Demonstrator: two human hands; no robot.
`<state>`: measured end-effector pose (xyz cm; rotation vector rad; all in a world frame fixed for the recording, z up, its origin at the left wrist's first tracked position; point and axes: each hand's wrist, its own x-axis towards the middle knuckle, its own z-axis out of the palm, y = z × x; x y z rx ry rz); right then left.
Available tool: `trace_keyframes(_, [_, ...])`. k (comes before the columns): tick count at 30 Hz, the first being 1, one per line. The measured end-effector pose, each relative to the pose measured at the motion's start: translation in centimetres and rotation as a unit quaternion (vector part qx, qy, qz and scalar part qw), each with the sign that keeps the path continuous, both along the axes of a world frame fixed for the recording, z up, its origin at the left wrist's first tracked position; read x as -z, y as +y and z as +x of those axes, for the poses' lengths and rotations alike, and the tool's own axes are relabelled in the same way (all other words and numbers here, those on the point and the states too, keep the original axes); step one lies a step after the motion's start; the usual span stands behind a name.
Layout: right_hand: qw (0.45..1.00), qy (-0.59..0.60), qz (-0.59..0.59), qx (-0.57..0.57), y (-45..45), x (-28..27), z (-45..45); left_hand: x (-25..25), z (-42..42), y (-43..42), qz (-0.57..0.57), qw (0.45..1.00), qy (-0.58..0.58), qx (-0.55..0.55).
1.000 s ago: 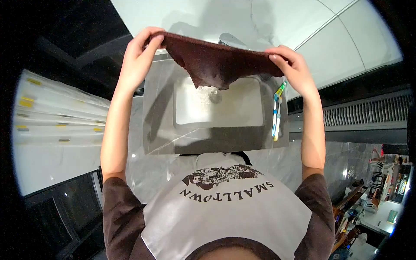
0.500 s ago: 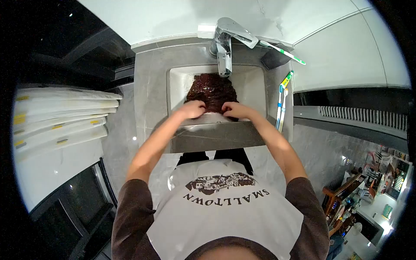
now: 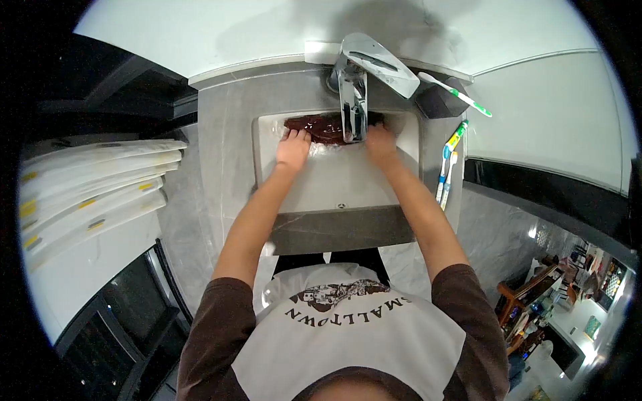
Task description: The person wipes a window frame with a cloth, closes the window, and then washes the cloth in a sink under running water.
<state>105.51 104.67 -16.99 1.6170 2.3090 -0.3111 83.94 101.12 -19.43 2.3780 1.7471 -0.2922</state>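
A wet dark brown cloth lies bunched at the back of the white sink, partly under the chrome faucet. My left hand has its fingers bent over the cloth's left end. At the cloth's right end, beside the spout, is my right hand, with its fingers closed on the fabric. Some water or foam shows along the cloth's front edge.
A dark cup with a green and white toothbrush stands right of the faucet. More toothbrushes lie on the grey counter's right side. A patterned curtain hangs at the left.
The cloth was first held stretched above the sink, then lowered into it. Both hands have since moved toward the back of the sink, and the cloth is now bunched under the faucet.
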Motion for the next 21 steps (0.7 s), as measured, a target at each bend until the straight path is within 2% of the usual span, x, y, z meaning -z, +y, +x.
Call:
trace_keyframes(2, [1.000,-0.013,-0.026,0.002,0.4,0.3,0.2,0.3,-0.3,0.1,0.022,0.999,-0.014,0.026])
trace_keyframes(4, [0.995,-0.051,0.032,-0.080,0.6,1.6,0.6,0.3,-0.3,0.1,0.029,0.999,-0.016,0.032])
trace_keyframes(9, [0.991,-0.049,0.090,-0.081,-0.1,2.1,0.6,-0.2,0.7,0.0,0.020,0.999,-0.036,0.009])
trace_keyframes(11, [0.987,-0.056,0.119,-0.088,-0.3,2.2,0.4,-0.1,1.3,0.0,-0.014,1.000,-0.007,-0.006])
trace_keyframes(14, [0.990,-0.017,0.126,-0.057,-0.8,2.6,0.4,0.3,2.0,-0.5,0.056,0.998,0.001,0.016])
trace_keyframes(16, [0.977,-0.018,0.199,-0.068,-1.3,3.0,0.3,0.4,2.3,-1.0,0.032,0.999,-0.019,0.000])
trace_keyframes(21, [0.991,-0.018,0.119,-0.054,-1.9,2.1,0.3,0.6,2.4,-1.3,-0.051,0.998,-0.028,0.003])
